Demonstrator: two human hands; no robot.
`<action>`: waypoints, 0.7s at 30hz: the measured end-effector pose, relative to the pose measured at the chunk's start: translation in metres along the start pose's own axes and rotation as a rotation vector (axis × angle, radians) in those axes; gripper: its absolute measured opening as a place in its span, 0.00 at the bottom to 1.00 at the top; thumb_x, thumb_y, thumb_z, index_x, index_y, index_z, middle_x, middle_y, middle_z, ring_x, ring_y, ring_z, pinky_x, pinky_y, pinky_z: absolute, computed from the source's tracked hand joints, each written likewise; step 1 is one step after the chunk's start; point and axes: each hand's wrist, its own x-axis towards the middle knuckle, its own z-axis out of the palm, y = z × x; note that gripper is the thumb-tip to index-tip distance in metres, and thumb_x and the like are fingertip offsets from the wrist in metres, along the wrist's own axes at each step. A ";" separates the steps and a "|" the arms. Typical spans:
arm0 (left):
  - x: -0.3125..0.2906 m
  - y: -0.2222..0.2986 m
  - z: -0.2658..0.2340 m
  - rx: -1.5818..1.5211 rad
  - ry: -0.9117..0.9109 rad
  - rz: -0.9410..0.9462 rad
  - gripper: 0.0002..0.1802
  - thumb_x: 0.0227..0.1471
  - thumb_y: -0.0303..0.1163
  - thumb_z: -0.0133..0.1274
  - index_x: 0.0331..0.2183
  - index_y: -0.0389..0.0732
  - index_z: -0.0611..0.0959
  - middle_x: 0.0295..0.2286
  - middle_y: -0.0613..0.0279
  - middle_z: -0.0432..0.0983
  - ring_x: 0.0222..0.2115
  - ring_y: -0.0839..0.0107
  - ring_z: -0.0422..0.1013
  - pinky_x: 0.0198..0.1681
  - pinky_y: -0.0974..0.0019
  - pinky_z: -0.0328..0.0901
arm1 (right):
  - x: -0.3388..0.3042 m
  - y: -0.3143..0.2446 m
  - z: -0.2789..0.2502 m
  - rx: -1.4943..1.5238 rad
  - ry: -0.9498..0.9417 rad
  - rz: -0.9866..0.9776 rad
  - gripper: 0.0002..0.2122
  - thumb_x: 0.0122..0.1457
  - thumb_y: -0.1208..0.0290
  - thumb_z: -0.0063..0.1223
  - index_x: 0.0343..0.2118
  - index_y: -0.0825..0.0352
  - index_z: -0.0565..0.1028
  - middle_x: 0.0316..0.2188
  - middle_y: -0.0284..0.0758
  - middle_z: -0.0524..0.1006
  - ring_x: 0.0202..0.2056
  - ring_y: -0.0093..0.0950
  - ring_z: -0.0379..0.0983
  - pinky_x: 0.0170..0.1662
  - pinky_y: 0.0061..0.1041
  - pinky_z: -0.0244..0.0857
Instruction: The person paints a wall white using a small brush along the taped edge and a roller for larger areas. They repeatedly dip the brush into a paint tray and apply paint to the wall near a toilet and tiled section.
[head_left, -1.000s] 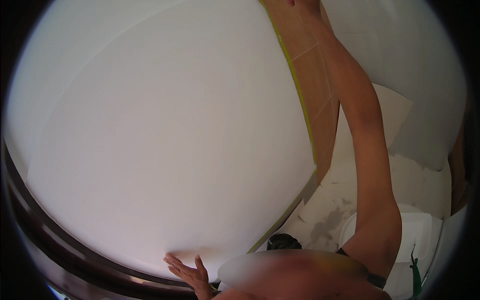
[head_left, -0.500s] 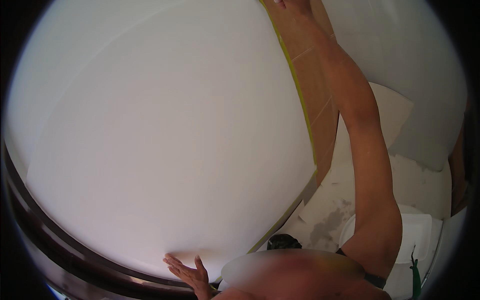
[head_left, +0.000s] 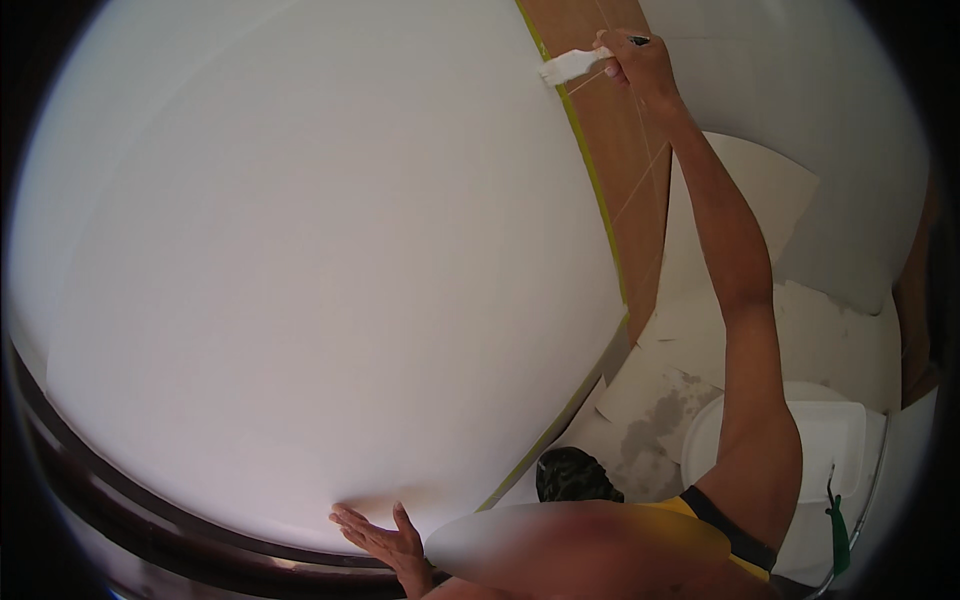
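My right hand (head_left: 645, 75) reaches up at the top and is closed round the handle of a paintbrush (head_left: 577, 67). The whitish bristles point left and meet the strip of yellow-green tape (head_left: 590, 165) at the edge of a white wall surface (head_left: 300, 260). Right of the tape runs a band of brown tiles (head_left: 632, 170) with pale joints. Low in the view, my left hand (head_left: 385, 538) rests against the white surface, fingers stretched and thumb apart, holding nothing.
At the lower right lie a white tray (head_left: 835, 445) and a thin metal tool with a green handle (head_left: 838, 535). Pale sheets (head_left: 750, 185) and stained covering (head_left: 655, 425) spread over the floor. A dark frame (head_left: 150, 500) curves along the lower left.
My right hand has come down from the top edge, bringing the paintbrush into view at the tape. My left hand stays almost where it was.
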 end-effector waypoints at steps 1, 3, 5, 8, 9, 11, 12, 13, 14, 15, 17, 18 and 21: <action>0.000 -0.001 0.001 0.012 -0.017 -0.025 0.55 0.62 0.58 0.50 0.70 0.34 0.40 0.69 0.42 0.45 0.71 0.45 0.38 0.70 0.37 0.37 | 0.006 -0.007 0.012 0.113 0.006 -0.125 0.13 0.56 0.59 0.60 0.27 0.66 0.82 0.16 0.28 0.73 0.18 0.16 0.66 0.22 0.20 0.59; -0.001 -0.003 0.002 -0.015 -0.016 -0.035 0.56 0.61 0.59 0.50 0.70 0.34 0.41 0.69 0.42 0.46 0.71 0.45 0.38 0.70 0.37 0.37 | 0.025 -0.026 0.041 0.284 0.091 -0.298 0.12 0.52 0.60 0.58 0.27 0.65 0.83 0.16 0.28 0.72 0.18 0.17 0.65 0.21 0.21 0.58; 0.000 -0.006 0.004 -0.021 -0.033 -0.054 0.56 0.61 0.59 0.50 0.70 0.34 0.42 0.69 0.43 0.46 0.71 0.46 0.38 0.70 0.37 0.37 | 0.040 -0.037 0.058 0.238 -0.059 -0.413 0.11 0.58 0.65 0.57 0.22 0.64 0.79 0.17 0.25 0.72 0.19 0.16 0.65 0.22 0.22 0.57; 0.000 -0.009 0.006 -0.026 -0.069 -0.092 0.55 0.61 0.59 0.50 0.70 0.34 0.42 0.69 0.43 0.46 0.71 0.46 0.38 0.70 0.37 0.37 | 0.040 -0.028 0.060 0.011 -0.251 -0.305 0.10 0.55 0.64 0.58 0.22 0.65 0.79 0.16 0.27 0.72 0.18 0.17 0.65 0.21 0.22 0.58; 0.000 -0.009 0.007 -0.039 -0.067 -0.096 0.55 0.62 0.60 0.49 0.70 0.34 0.42 0.69 0.43 0.46 0.71 0.46 0.38 0.70 0.37 0.37 | 0.037 -0.023 0.056 -0.087 -0.308 -0.227 0.11 0.51 0.62 0.59 0.23 0.65 0.81 0.15 0.29 0.72 0.17 0.18 0.66 0.20 0.22 0.58; -0.001 -0.008 0.009 -0.038 -0.060 -0.106 0.55 0.62 0.60 0.48 0.70 0.34 0.42 0.69 0.43 0.47 0.71 0.45 0.38 0.69 0.37 0.37 | 0.033 -0.016 0.048 -0.353 -0.402 -0.169 0.10 0.51 0.63 0.59 0.22 0.66 0.80 0.15 0.30 0.73 0.16 0.18 0.66 0.19 0.22 0.58; -0.002 -0.007 0.009 -0.019 -0.056 -0.100 0.55 0.62 0.60 0.48 0.70 0.34 0.42 0.69 0.43 0.47 0.71 0.45 0.39 0.69 0.37 0.37 | 0.033 -0.015 0.045 -0.479 -0.472 -0.125 0.10 0.52 0.64 0.59 0.22 0.66 0.80 0.15 0.30 0.73 0.16 0.19 0.66 0.19 0.22 0.59; -0.001 -0.007 0.008 0.014 -0.054 -0.087 0.55 0.62 0.60 0.48 0.70 0.34 0.42 0.69 0.43 0.47 0.71 0.45 0.39 0.69 0.37 0.37 | 0.037 -0.016 0.046 -0.396 -0.467 -0.255 0.10 0.55 0.65 0.58 0.21 0.65 0.78 0.16 0.28 0.73 0.17 0.17 0.66 0.20 0.22 0.58; -0.001 -0.008 0.009 -0.012 -0.061 -0.095 0.55 0.62 0.61 0.47 0.70 0.34 0.42 0.69 0.43 0.47 0.71 0.45 0.39 0.69 0.37 0.37 | 0.045 -0.022 0.053 -0.312 -0.494 -0.373 0.11 0.58 0.66 0.57 0.20 0.64 0.77 0.17 0.26 0.73 0.19 0.16 0.65 0.21 0.23 0.57; 0.000 -0.007 0.008 -0.020 -0.067 -0.101 0.55 0.62 0.61 0.47 0.70 0.34 0.42 0.69 0.43 0.46 0.71 0.45 0.39 0.69 0.37 0.37 | 0.052 -0.026 0.056 -0.224 -0.514 -0.489 0.13 0.62 0.67 0.56 0.20 0.63 0.76 0.18 0.24 0.72 0.20 0.15 0.64 0.22 0.23 0.56; 0.000 -0.009 0.009 -0.037 -0.078 -0.117 0.55 0.62 0.61 0.46 0.70 0.34 0.42 0.69 0.43 0.46 0.71 0.45 0.40 0.69 0.37 0.37 | 0.066 -0.037 0.076 -0.019 -0.347 -0.473 0.13 0.62 0.66 0.56 0.21 0.63 0.76 0.18 0.24 0.73 0.21 0.15 0.65 0.22 0.23 0.57; -0.001 -0.010 0.010 -0.046 -0.080 -0.122 0.55 0.62 0.61 0.46 0.70 0.34 0.42 0.69 0.43 0.46 0.71 0.45 0.40 0.70 0.37 0.37 | 0.072 -0.042 0.086 0.082 -0.266 -0.464 0.13 0.63 0.65 0.56 0.22 0.63 0.77 0.18 0.24 0.73 0.21 0.15 0.65 0.22 0.22 0.57; -0.001 -0.011 0.012 -0.039 -0.049 -0.098 0.55 0.63 0.61 0.46 0.70 0.34 0.41 0.69 0.43 0.47 0.71 0.45 0.41 0.70 0.38 0.37 | 0.074 -0.042 0.095 0.138 -0.060 -0.464 0.12 0.63 0.65 0.56 0.24 0.64 0.77 0.18 0.25 0.74 0.20 0.16 0.65 0.22 0.23 0.58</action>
